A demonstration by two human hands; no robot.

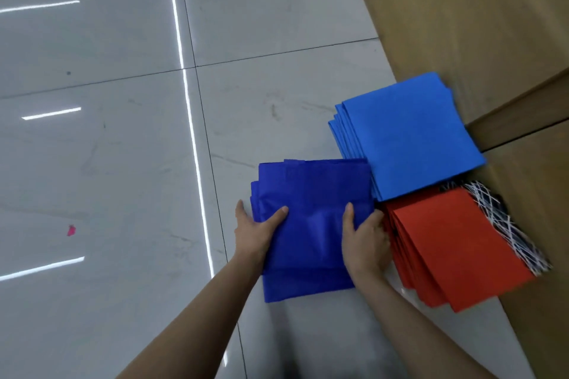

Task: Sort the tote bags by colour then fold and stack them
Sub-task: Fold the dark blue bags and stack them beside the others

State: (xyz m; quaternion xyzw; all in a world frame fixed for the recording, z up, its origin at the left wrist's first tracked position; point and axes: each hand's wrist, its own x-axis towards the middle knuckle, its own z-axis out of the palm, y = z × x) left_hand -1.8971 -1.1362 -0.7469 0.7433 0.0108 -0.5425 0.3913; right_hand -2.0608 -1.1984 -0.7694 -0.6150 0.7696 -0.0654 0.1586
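A stack of folded dark royal-blue fabric tote bags (311, 224) lies on the glossy pale grey tiled floor (123, 163). Both hands pinch its side edges. The left hand (257, 234) and the right hand (365, 237) each lay a thumb on top, probably to square or shift the pile. It abuts a stack of lighter blue folded bags (409, 135). A stack of red folded bags (455, 243) sits just beside, and both are set against a brown board (462, 9), one pile per colour. The fingers beneath the pile are hidden. A tangle of white and black cords (498, 221) behind the red stack is hard to identify.

No legible txt, labels or nos. on tote bags (412, 138) or floor (123, 163).
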